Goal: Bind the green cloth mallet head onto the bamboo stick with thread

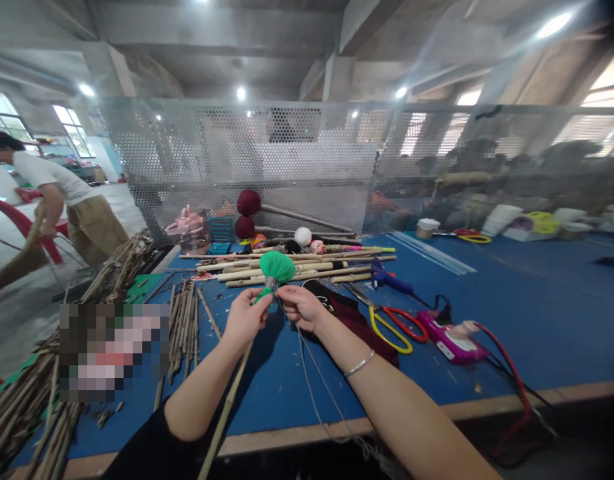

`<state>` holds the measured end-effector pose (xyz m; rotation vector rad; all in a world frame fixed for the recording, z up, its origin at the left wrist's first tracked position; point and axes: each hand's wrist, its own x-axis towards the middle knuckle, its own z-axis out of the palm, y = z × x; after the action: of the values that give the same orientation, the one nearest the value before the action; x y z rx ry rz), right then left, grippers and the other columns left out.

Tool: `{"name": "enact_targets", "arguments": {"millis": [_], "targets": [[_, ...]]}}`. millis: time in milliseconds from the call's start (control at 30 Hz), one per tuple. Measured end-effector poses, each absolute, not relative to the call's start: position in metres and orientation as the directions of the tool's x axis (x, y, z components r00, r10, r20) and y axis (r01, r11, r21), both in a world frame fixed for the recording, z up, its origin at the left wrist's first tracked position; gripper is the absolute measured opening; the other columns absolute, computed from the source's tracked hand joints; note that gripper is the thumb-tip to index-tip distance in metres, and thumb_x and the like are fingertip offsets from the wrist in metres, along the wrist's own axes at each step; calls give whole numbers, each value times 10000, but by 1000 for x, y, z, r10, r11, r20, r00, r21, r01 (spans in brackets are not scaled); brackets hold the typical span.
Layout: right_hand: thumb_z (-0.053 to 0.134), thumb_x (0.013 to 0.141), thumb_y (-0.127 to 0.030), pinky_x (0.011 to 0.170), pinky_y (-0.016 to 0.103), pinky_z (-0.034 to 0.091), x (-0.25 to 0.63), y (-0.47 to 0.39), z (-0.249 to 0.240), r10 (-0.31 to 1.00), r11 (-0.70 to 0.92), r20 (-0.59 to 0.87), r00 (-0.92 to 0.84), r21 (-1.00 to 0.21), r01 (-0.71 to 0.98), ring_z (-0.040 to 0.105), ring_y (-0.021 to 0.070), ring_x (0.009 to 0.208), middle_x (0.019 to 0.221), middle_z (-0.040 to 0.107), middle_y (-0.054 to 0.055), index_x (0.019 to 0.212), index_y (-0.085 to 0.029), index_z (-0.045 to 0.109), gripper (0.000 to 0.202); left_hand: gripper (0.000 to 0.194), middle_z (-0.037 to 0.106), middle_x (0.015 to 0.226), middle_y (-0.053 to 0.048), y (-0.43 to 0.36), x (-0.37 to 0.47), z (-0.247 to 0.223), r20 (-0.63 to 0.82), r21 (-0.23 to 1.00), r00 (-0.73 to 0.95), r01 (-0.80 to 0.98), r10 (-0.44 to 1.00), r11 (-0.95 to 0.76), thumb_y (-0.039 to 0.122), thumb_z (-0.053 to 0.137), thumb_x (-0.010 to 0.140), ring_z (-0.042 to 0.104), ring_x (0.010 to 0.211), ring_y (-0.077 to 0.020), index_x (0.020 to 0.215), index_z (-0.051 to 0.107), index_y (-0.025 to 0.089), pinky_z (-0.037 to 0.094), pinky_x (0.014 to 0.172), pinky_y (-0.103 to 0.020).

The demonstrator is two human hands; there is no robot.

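Observation:
A bamboo stick (230, 401) slants up from the table's front edge, topped by a round green fabric-covered head (277, 266). Grey cord (271, 283) is wound round the neck just below that head. My left hand (247, 317) is closed on the stick under the neck, with a bit of green cloth at its fingertips. Pinched close beside the neck, my right hand (301, 307) holds the grey cord, whose loose strands (317, 383) hang down over the table edge. A silver bangle is on my right wrist.
Bare sticks (184, 327) lie at left, more behind the green head. Scissors (394, 327), a blue glue gun (393, 279), dark red cloth (357, 320) and a purple power strip (451, 340) lie right. Red-headed sticks (249, 201) rest before a perforated screen (287, 167). A person (67, 187) bends at far left.

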<state>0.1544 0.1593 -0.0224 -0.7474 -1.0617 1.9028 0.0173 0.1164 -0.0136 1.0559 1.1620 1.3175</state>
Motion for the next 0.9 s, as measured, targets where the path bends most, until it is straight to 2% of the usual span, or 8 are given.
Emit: {"name": "enact_targets", "arguments": {"millis": [133,233,400,500,567,700,800,900], "targets": [[745,582,-335,329,162,32,150,163,-26,879,-263,-50,-474,-881,-394,129,0,335,417,357,-108,701,-145,501,331,345,579,666,9,115,17,-8,-29,926,53,-376,998,47,345,706,616,334,361,11,796,507,128,201,304,-99],[746,583,-353,330,162,35,149,164,-29,866,-277,-37,-499,-865,-417,127,-3,336,427,413,-92,745,-140,521,349,294,578,681,-8,117,14,-8,-89,884,172,-440,981,157,323,688,652,328,358,21,783,538,107,186,289,-84],[749,579,-353,328,168,31,149,163,-35,858,-307,-52,-511,-849,-430,138,3,320,357,322,-110,738,-129,532,350,285,599,689,-53,118,11,-10,-295,860,288,-336,911,385,350,602,740,501,441,-42,869,580,97,390,367,-122],[765,549,-347,326,170,25,146,161,-36,875,-309,-107,-472,-874,-375,126,-1,318,354,276,-122,641,-145,471,368,390,613,737,-78,116,13,-10,-301,918,161,-218,940,332,452,550,752,575,536,-101,922,566,102,445,418,-173],[773,529,-355,329,169,21,144,160,-34,886,-306,-131,-445,-886,-348,112,-2,324,357,251,-130,614,-157,436,400,468,590,676,-31,114,16,-10,-193,977,0,-94,981,192,493,584,705,542,488,-97,1001,537,133,396,369,-168],[755,551,-379,338,173,19,143,159,-31,885,-278,-104,-453,-900,-335,95,4,339,375,230,-137,651,-157,457,385,398,488,490,59,113,18,-15,14,984,-115,181,993,7,384,676,627,398,358,-49,930,562,152,303,342,-151],[742,572,-359,337,176,35,148,160,-30,869,-266,-80,-488,-908,-324,113,10,342,393,267,-129,702,-152,499,345,295,449,433,69,116,15,-17,39,982,-120,188,992,-16,363,627,666,356,339,-43,860,579,145,276,345,-153],[753,553,-317,333,180,44,154,161,-27,884,-246,-77,-462,-915,-320,145,11,331,393,303,-117,661,-151,503,318,295,425,423,79,118,12,-13,3,997,-153,80,988,10,357,629,659,335,338,-40,853,569,143,254,340,-150]]}}
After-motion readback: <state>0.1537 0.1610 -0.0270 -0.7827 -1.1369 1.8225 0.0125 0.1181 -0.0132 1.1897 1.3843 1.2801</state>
